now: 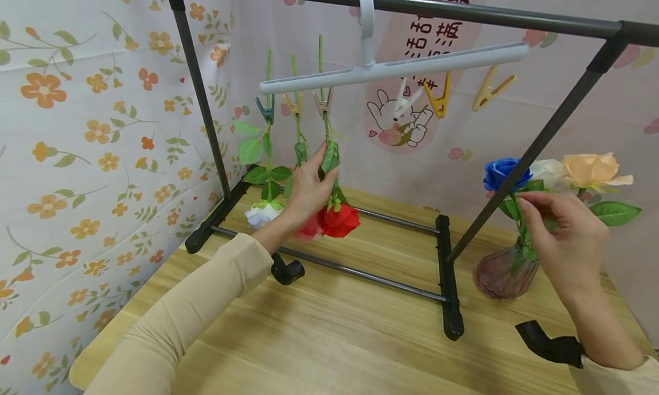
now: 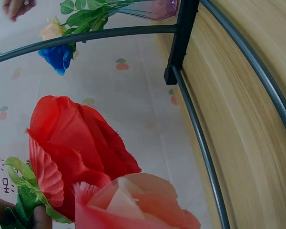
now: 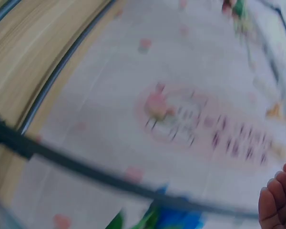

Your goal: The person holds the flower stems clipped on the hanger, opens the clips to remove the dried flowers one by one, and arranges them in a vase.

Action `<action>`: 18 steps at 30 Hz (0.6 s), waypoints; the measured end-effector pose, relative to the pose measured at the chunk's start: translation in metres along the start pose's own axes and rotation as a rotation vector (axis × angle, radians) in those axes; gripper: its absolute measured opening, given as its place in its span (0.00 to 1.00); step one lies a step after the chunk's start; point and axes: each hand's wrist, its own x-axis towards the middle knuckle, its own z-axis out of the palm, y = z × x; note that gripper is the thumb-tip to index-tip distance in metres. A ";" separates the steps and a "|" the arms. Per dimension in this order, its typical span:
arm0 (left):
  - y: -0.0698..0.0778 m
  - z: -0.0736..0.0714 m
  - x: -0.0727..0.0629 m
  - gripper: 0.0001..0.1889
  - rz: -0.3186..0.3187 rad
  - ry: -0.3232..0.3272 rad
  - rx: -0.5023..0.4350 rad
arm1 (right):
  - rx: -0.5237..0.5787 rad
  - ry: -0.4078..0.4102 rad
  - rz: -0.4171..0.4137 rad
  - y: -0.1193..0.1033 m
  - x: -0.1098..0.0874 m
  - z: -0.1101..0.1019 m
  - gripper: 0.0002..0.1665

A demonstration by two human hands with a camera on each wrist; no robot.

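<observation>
My left hand (image 1: 310,184) grips the red rose (image 1: 340,219) by its leafy stem, thumb and fingers around it. The rose hangs head down from a beige clip (image 1: 323,102) under the white hanger (image 1: 391,69). Beside it, a pink rose (image 2: 138,202) hangs from a yellow clip (image 1: 294,105), and a whitish flower (image 1: 264,214) from a teal clip (image 1: 266,110). At the right, my right hand (image 1: 568,235) has loosely bent fingers close to the blue rose (image 1: 503,174); in the right wrist view the fingers (image 3: 276,198) appear apart from it.
A dark metal rack (image 1: 453,280) stands on the wooden table (image 1: 329,338), its slanted post between the hands. Right of it, a purplish glass vase (image 1: 507,272) holds the blue, a white and a peach rose (image 1: 592,169). White and yellow clips (image 1: 437,98) hang at the hanger's right.
</observation>
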 end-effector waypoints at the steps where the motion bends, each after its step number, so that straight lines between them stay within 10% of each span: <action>1: 0.000 0.000 0.000 0.31 -0.002 -0.002 -0.001 | 0.014 -0.007 -0.045 -0.006 0.003 0.006 0.09; 18: -0.001 -0.012 -0.003 0.27 0.054 -0.002 0.039 | 0.106 -0.157 -0.362 -0.063 0.049 0.087 0.09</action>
